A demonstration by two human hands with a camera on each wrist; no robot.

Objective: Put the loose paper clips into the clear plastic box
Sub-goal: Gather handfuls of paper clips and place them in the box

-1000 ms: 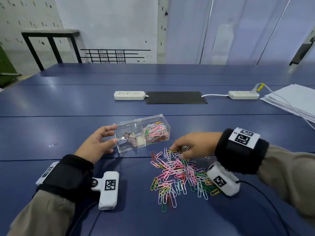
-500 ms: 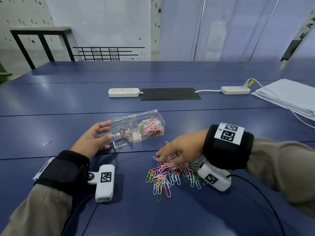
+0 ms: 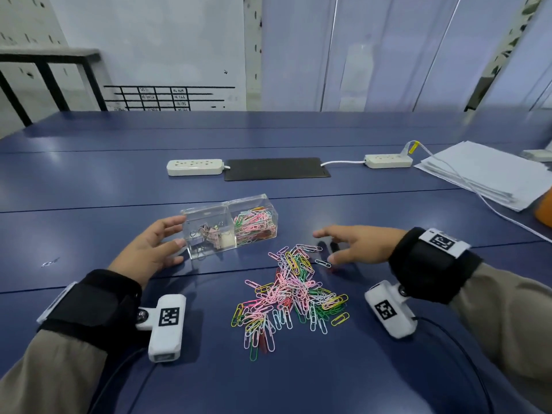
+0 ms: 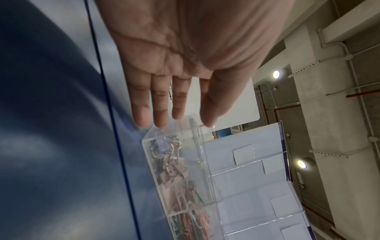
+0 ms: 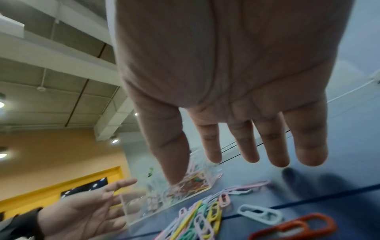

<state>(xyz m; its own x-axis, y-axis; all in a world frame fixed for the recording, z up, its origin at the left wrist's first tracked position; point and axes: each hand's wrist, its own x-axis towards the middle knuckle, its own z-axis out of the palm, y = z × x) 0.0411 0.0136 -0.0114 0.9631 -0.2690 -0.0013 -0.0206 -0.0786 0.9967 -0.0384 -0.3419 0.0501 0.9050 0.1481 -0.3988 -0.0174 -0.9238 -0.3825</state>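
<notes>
The clear plastic box [image 3: 230, 224] lies on the blue table [image 3: 89, 234]; its left compartment holds binder clips, its right one coloured paper clips. My left hand [image 3: 155, 249] rests at the box's left end, its straight fingertips [image 4: 160, 120] touching the box [image 4: 185, 178]. A pile of loose coloured paper clips [image 3: 289, 294] lies in front of the box. My right hand [image 3: 352, 243] hovers just right of the pile's far end, fingers spread and empty. In the right wrist view the straight fingers [image 5: 273, 146] hang above the clips [image 5: 207, 217], with the box [image 5: 180, 190] beyond.
Two white power strips [image 3: 194, 167] [image 3: 388, 160] flank a black mat [image 3: 276, 168] farther back. A stack of white paper [image 3: 484, 171] lies at the right, with a white cable [image 3: 501, 213] running over it. Something orange [image 3: 545, 210] sits at the right edge.
My right hand has lifted off the clip pile, moved to the right and spread its fingers. The pile now lies uncovered. The left hand stays at the box.
</notes>
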